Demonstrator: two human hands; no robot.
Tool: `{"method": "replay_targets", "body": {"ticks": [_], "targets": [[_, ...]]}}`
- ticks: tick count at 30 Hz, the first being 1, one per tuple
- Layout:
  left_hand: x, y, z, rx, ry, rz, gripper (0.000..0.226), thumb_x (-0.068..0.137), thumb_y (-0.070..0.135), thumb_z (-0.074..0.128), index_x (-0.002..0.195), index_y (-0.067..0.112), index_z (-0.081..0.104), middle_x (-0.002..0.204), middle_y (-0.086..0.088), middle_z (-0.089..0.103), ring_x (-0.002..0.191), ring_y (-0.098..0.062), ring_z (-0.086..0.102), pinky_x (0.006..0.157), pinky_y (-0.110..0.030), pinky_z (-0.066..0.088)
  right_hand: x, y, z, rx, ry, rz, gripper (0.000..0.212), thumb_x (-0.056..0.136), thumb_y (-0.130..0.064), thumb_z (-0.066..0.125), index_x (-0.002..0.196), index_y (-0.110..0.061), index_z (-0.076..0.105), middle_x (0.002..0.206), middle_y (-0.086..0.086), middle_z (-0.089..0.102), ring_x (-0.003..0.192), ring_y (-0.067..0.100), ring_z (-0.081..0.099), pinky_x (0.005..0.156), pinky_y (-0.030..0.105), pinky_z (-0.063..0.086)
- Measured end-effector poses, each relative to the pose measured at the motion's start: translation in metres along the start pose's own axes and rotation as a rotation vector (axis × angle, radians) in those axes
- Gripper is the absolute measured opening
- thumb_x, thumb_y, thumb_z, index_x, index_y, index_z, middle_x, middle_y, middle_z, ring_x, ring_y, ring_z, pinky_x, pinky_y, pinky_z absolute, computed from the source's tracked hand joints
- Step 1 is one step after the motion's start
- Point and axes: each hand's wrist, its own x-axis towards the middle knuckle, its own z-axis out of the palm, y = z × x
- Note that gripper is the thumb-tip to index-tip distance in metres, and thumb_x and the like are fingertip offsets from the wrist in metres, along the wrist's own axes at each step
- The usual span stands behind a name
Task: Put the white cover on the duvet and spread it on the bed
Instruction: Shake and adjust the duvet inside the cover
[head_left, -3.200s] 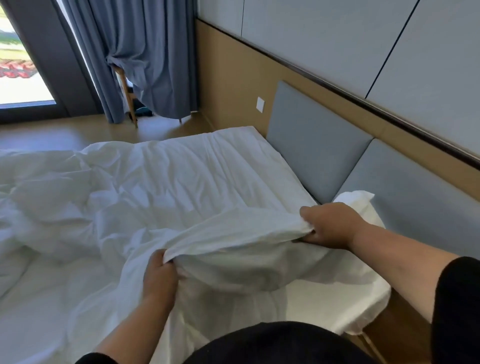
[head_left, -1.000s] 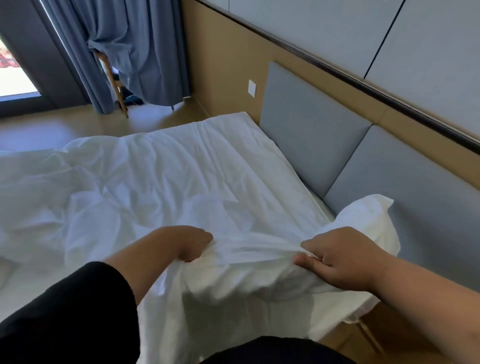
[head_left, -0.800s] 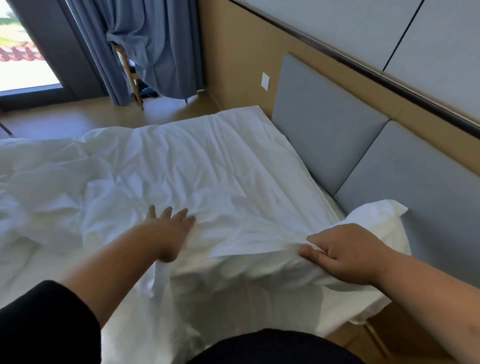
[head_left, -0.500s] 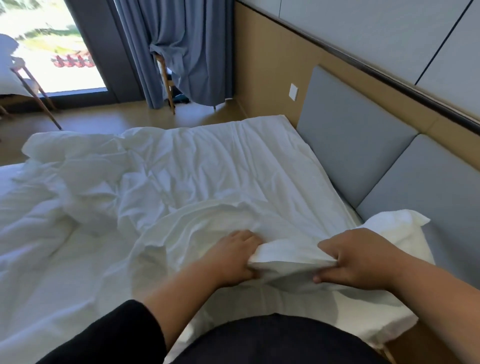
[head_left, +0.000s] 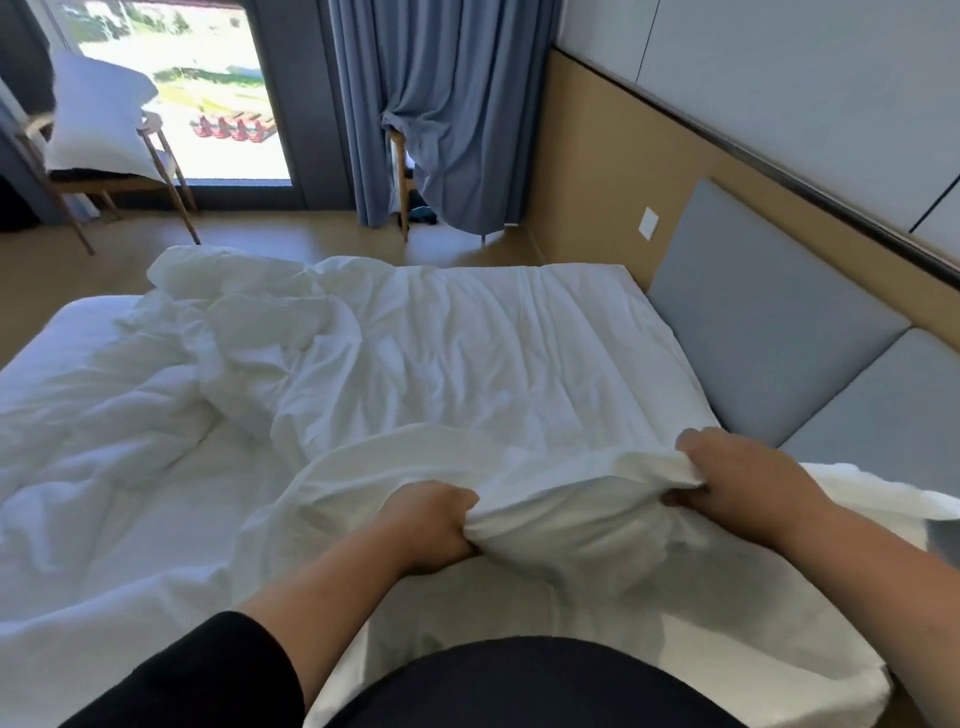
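Observation:
A white duvet in its white cover (head_left: 426, 364) lies rumpled across the bed (head_left: 67, 322), bunched toward the far left. Its near edge is lifted into a thick fold in front of me. My left hand (head_left: 428, 525) grips that fold from the left, fingers curled into the cloth. My right hand (head_left: 727, 480) grips the same fold about an arm's width to the right, close to the grey headboard (head_left: 769, 332). A loose white corner of cloth (head_left: 883, 493) trails past my right wrist.
The padded headboard and a wood-panelled wall run along the right. A blue curtain (head_left: 457, 104) hangs behind the bed, with a wooden chair partly under it. Another chair (head_left: 104, 171) bearing a white pillow stands by the window at far left. Wooden floor surrounds the bed.
My left hand let go, reached flat over the duvet, then came back and gripped the near fold again. My right hand kept its hold. The view swung left toward the window.

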Motion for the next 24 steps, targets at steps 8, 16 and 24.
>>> {"method": "replay_targets", "body": {"ticks": [8,16,24], "targets": [[-0.006,-0.009,0.006,-0.135,-0.102,-0.104,0.034,0.082,0.054,0.065,0.072,0.026,0.047,0.085,0.004,0.061,0.086,-0.022,0.056,0.071,-0.029,0.038,-0.009,-0.154,0.062,0.269,-0.049,-0.308,0.084,0.077,-0.042,0.055,0.153,-0.028,0.023,0.13,-0.006,0.056,0.115,0.02,0.054,0.1,0.035,0.038],[0.015,-0.022,0.037,-0.15,-0.008,-0.003,0.031,0.079,0.041,0.071,0.099,0.025,0.054,0.103,0.003,0.057,0.1,-0.022,0.051,0.085,-0.034,0.045,0.017,-0.15,0.086,0.272,-0.01,-0.179,0.037,0.093,-0.045,0.05,0.121,-0.024,0.039,0.102,0.001,0.067,0.085,0.027,0.066,0.062,0.035,0.045],[-0.039,-0.059,0.164,-0.109,0.345,-0.486,0.053,0.076,0.061,0.056,0.108,0.018,0.051,0.107,-0.006,0.053,0.098,-0.032,0.055,0.087,-0.046,0.05,0.085,-0.091,0.123,0.282,0.079,-0.095,0.017,0.093,-0.03,0.052,0.103,-0.018,0.046,0.087,0.004,0.059,0.073,0.032,0.055,0.056,0.037,0.043]]}}
